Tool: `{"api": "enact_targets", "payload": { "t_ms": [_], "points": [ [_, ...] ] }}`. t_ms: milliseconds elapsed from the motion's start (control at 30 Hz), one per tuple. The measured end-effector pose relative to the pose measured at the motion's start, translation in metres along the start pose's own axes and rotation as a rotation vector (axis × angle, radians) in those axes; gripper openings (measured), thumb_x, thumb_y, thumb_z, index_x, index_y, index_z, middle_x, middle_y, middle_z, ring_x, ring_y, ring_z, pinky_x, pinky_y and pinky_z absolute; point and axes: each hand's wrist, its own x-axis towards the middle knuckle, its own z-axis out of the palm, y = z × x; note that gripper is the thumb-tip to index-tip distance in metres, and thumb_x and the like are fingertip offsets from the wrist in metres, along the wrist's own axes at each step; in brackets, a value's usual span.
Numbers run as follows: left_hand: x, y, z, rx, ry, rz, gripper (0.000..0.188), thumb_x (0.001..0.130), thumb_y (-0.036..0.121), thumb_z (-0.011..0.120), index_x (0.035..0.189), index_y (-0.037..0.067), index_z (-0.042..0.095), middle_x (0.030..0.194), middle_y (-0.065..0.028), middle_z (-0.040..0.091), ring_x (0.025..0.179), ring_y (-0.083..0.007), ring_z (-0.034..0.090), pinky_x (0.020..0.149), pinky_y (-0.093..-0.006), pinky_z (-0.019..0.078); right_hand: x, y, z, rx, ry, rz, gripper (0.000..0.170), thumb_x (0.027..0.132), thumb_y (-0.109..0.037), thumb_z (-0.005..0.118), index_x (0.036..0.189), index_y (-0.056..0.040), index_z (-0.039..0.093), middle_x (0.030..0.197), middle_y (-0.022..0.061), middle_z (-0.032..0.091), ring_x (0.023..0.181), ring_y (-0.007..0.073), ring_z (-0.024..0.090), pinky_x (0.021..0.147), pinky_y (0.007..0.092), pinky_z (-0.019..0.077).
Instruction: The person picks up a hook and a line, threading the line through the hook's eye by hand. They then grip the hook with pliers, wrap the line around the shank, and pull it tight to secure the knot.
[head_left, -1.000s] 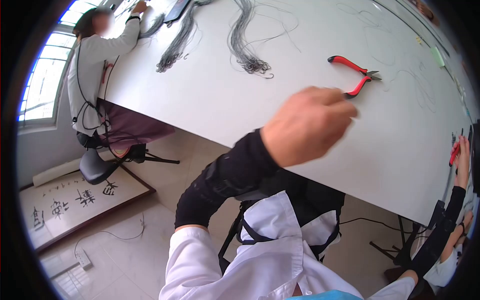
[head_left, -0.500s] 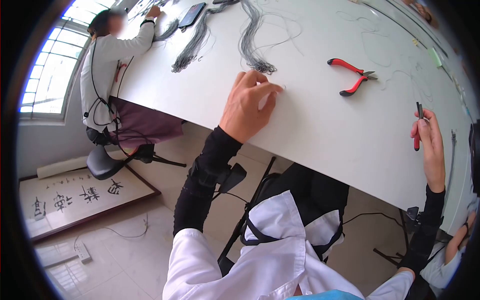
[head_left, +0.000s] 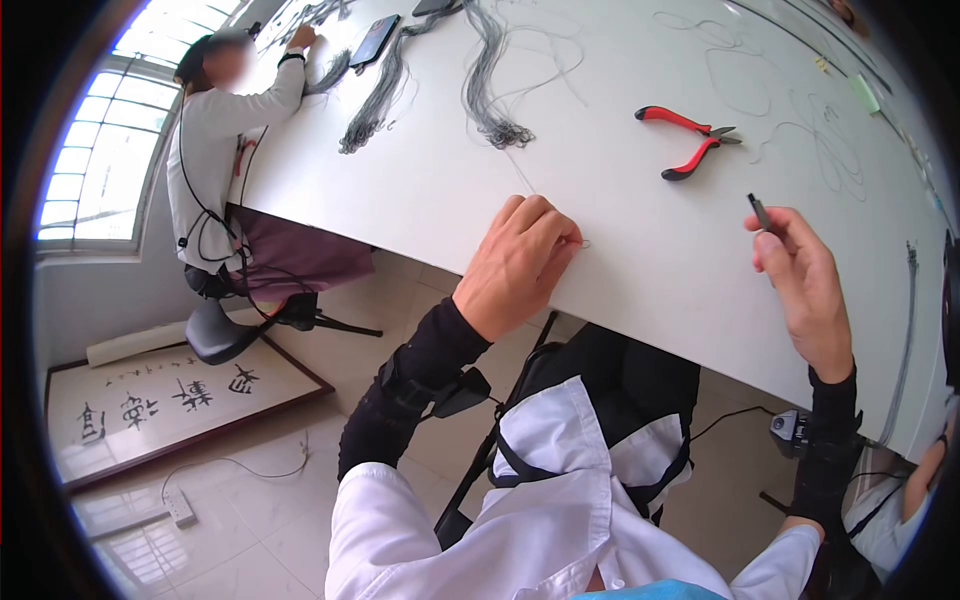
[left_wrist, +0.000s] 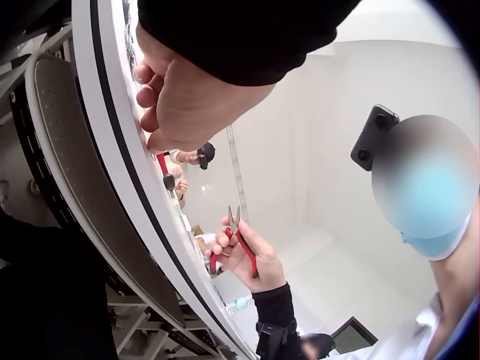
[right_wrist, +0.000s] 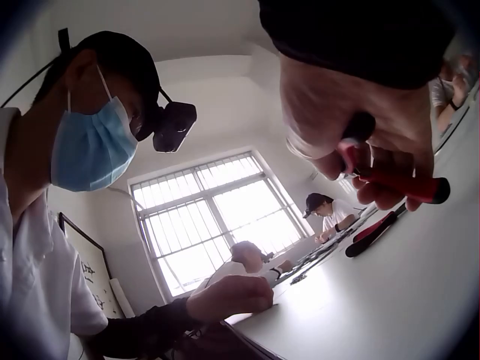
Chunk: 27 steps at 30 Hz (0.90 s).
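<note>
Near the table's front edge, my left hand (head_left: 520, 262) pinches a small fish hook (head_left: 586, 243) between thumb and forefinger. Only a bit of the hook shows past the fingertips. A thin line (head_left: 522, 172) runs from behind this hand up towards a bundle of grey lines (head_left: 490, 85) with hooks clustered at its near end. To the right, my right hand (head_left: 808, 290) holds pliers (left_wrist: 245, 251) above the table, their narrow jaws spread and pointing away from the palm. Their red handles with black ends (right_wrist: 401, 184) lie across the fingers in the right wrist view.
Red-handled cutters (head_left: 690, 145) lie on the white table (head_left: 660, 270) between and beyond the hands. A second bundle (head_left: 375, 105) and a phone (head_left: 375, 42) are at the back left. Loose line curls (head_left: 825, 150) lie back right. Another person (head_left: 225, 115) sits at the left edge.
My left hand swept left from beside the cutters to the hooked bundle end, then came back towards the front edge with a hook. My right hand brought the pliers leftward from the far right.
</note>
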Motion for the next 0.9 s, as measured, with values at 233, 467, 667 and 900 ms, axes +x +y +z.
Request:
{"api": "enact_targets", "payload": {
  "t_ms": [233,467,667,900],
  "points": [
    [0.049,0.049,0.006,-0.442,0.046,-0.078,0.008,0.094,0.007,0.066,0.098,0.0,0.064,0.088,-0.006,0.061,0.081,-0.0188,0.053,0.075,-0.0311,0.0452,0.023,-0.016,0.028,0.161,-0.101,-0.134,0.027,0.094,-0.019,0.068,0.108,0.0033,0.063,0.099,0.0061,0.066,0.088,0.011,0.06,0.09,0.0272,0.0489],
    [0.109,0.055,0.028,-0.512,0.012,-0.028,0.019,0.101,0.015,0.062,0.106,-0.003,0.065,0.087,-0.0021,0.065,0.076,-0.0087,0.052,0.071,-0.0238,0.0438,0.047,-0.004,0.003,0.191,0.03,-0.149,0.028,0.097,-0.027,0.064,0.1,0.0009,0.064,0.079,0.0015,0.06,0.075,0.0093,0.056,0.073,0.0241,0.046],
    [0.151,0.055,0.035,-0.38,0.087,0.135,0.014,0.094,0.01,0.061,0.099,-0.001,0.069,0.096,-0.0091,0.07,0.082,-0.0177,0.059,0.078,-0.0309,0.0481,0.057,0.014,-0.012,0.315,0.154,-0.12,0.027,0.097,-0.031,0.064,0.1,-0.0033,0.064,0.073,-0.0007,0.057,0.063,0.0064,0.048,0.059,0.0218,0.0403],
    [0.162,0.058,0.063,-0.519,0.1,0.159,0.009,0.08,0.005,0.071,0.089,0.004,0.069,0.086,-0.0068,0.072,0.085,-0.0244,0.067,0.083,-0.0351,0.0477,0.06,0.024,-0.02,0.379,0.217,-0.112,0.024,0.096,-0.029,0.065,0.098,-0.0051,0.064,0.072,-0.0014,0.057,0.063,0.0063,0.048,0.059,0.0217,0.0397]
  ]
}}
